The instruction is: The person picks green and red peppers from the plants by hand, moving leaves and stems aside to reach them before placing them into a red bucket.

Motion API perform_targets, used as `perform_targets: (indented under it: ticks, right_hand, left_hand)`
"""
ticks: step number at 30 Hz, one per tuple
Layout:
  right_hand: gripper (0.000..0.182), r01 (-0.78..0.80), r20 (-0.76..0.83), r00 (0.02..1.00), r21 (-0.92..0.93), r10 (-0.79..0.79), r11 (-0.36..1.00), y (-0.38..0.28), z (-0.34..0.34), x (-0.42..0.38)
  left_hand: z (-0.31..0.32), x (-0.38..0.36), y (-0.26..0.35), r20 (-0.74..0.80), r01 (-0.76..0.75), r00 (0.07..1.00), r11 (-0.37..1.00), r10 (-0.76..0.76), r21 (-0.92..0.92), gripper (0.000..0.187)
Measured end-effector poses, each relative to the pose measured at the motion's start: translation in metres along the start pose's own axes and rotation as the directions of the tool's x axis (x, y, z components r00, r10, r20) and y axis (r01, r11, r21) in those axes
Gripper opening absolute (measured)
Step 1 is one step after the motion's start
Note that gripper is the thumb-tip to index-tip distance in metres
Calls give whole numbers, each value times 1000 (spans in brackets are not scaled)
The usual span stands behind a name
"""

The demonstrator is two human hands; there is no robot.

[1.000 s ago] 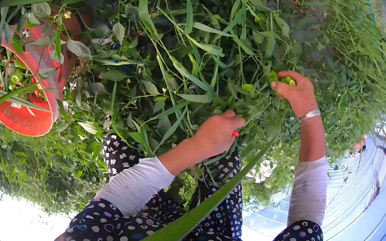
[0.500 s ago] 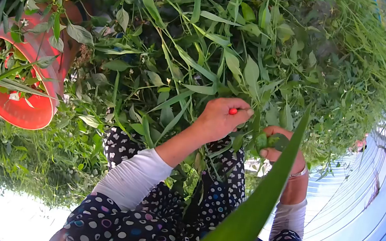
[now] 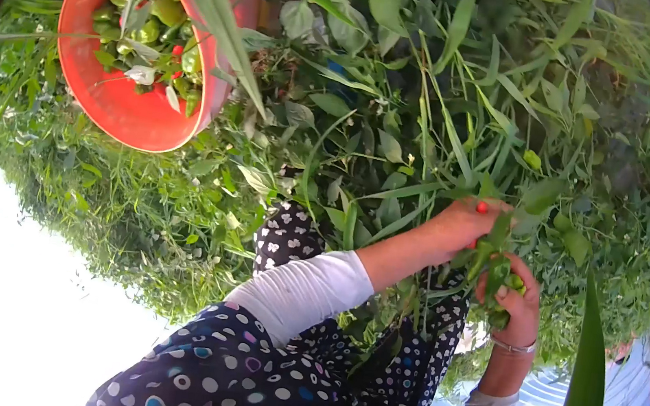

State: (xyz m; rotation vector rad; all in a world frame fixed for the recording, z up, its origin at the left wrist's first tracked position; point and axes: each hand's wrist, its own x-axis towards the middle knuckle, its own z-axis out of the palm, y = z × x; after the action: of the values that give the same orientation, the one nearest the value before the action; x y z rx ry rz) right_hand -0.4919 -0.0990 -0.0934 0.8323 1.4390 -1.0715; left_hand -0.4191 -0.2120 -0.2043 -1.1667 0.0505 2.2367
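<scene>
My left hand is closed, with a small red pepper at its fingers and another bit of red showing below them. Just to the lower right, my right hand is curled round several green peppers, which partly stick out between the two hands. A bracelet circles my right wrist. Leaves cover the left fingertips in part. The hands are close together among the leafy pepper plants.
A red bucket lies tilted at the upper left, holding green and red peppers. Long blades of grass cross its opening. A broad leaf rises at the lower right. Patterned clothing covers my legs below.
The view has shifted, so the bucket appears farther right and higher, with more peppers visible. My hands are closer together, and more green peppers show at my right hand.
</scene>
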Motion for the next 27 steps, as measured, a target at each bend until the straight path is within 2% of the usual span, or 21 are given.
perform_targets:
  ticks: [1,2,3,4,6,7,8,9,10,11,13,14,15,17,18,20,21,22,23,24,27]
  right_hand:
    - [58,-24,-17,1000,58,25,998,2,-2,-4]
    - [57,-56,171,985,112,36,992,-6,4,-7]
    - [59,-5,209,978,65,-9,998,-1,-4,-13]
    - [56,136,112,980,225,-164,965,8,8,-20]
    - [52,101,444,886,98,-135,990,-10,41,-10]
    - [53,46,640,764,67,-78,997,-43,92,-1]
    - [59,210,694,703,8,-157,978,-40,127,3]
    - [60,142,724,642,208,-250,968,-44,167,8]
    - [63,-7,793,594,175,-137,984,-53,202,14]
    - [63,21,738,661,164,-137,986,-54,236,19]
    - [62,545,503,738,-52,-449,837,-38,297,26]
    - [62,716,432,678,-204,-595,668,-40,307,29]
    - [62,710,412,690,-229,-595,666,-36,297,32]
    - [44,829,509,553,-254,-660,498,-44,265,34]
    - [33,818,540,560,-241,-628,522,-49,239,37]
    - [10,782,474,610,-230,-635,579,-63,178,56]
    - [7,617,322,774,-186,-545,765,-67,149,67]
    - [11,542,180,840,-224,-512,810,-71,120,85]
    - [12,555,54,830,-192,-556,810,-77,97,105]
    - [16,575,84,800,-386,-594,721,-84,67,130]
    - [25,543,86,716,-692,-692,476,-99,-2,197]
  left_hand:
    - [-5,2,-8,-40,-94,995,995,94,-19,32]
    - [-11,7,-7,61,-89,994,991,95,-98,36]
    - [-10,12,-20,-73,-161,986,970,150,-182,40]
    - [-18,16,-24,-95,-190,980,966,176,-175,40]
    - [-26,21,-31,-1,-262,965,961,263,-85,37]
    - [-17,0,-9,-68,-163,985,987,161,-18,38]
    - [-25,-5,-3,-50,-148,988,989,147,-20,38]
    - [-28,0,-4,-11,-83,997,994,83,-66,38]
    - [-22,6,-9,55,1,998,994,5,-114,38]
    - [-17,4,-6,25,-4,1000,997,6,-80,39]
    - [-11,5,0,-14,-14,1000,1000,14,-17,38]
    - [-11,3,0,-44,-22,999,1000,23,18,38]
    - [-10,1,-1,-19,-4,1000,1000,5,13,38]
    - [-6,-2,5,-39,51,998,999,-51,5,36]
    - [-3,-7,8,-24,61,998,998,-61,-1,36]
    - [11,-18,25,-67,121,993,842,-101,525,33]
    - [-20,1,-15,241,-178,967,894,82,412,34]
    - [-3,-3,-19,235,-444,896,776,377,449,29]
    - [6,-12,-9,231,-286,957,694,175,660,28]
    - [11,-19,-3,174,-132,984,537,-27,833,26]
    - [5,-13,-23,255,-229,967,469,7,853,26]
